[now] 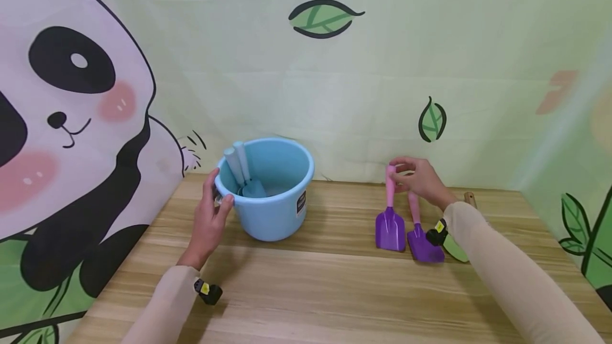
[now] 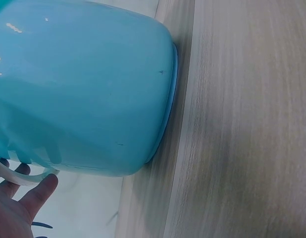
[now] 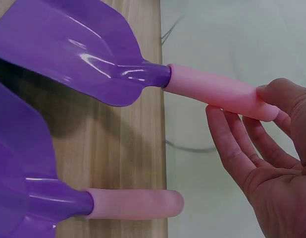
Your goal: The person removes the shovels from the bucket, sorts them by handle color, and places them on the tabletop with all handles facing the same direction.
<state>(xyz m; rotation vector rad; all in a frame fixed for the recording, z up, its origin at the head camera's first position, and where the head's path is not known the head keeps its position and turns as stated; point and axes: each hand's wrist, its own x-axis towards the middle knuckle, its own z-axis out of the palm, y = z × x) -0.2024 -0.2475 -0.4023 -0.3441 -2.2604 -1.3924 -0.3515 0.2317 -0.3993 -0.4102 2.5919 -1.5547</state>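
My left hand grips the rim of a light blue bucket at its left side. In the left wrist view, its thumb and fingers are at a pale handle by the bucket's wall. Inside the bucket, blue-handled tools lean on the left wall. My right hand pinches the end of the pink handle of a purple toy shovel, thumb on one side, fingers on the other. The blade points down, and a shadow falls beneath it. A second purple shovel with a pink handle is just right of it.
Partly behind my right forearm is a light green tool; a wooden handle end shows nearby. The wooden table meets a pale green printed backdrop at its back edge, with a panda picture at left.
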